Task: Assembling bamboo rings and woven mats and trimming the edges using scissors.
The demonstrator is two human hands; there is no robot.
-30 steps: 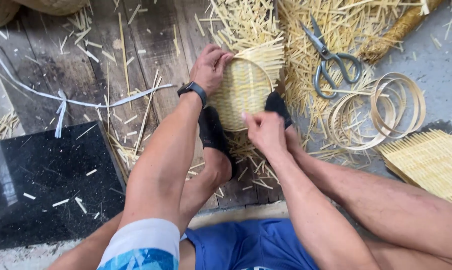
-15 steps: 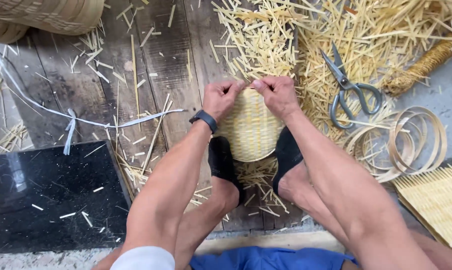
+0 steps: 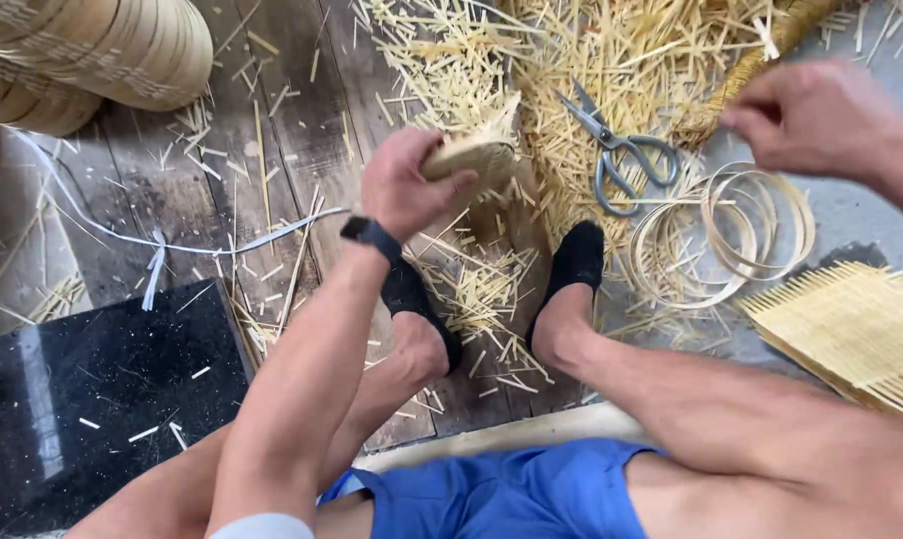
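Change noted: your right hand [image 3: 806, 115] has left the round woven bamboo mat [image 3: 471, 155], hovering loosely curled, empty, at two o'clock above thin bamboo hoops [image 3: 731, 235]. Your left hand [image 3: 403, 185] alone grips it, edge-on, centre-frame.

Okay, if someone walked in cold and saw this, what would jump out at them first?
Most likely the floor strewn with pale bamboo slivers, spread thickest across the top centre. Just below that, the left hand grips a small woven disc edge-on above the black-socked feet, while the right hand is raised at upper right, apart from it. Grey scissors lie among the slivers, beside loose coiled bamboo strips.
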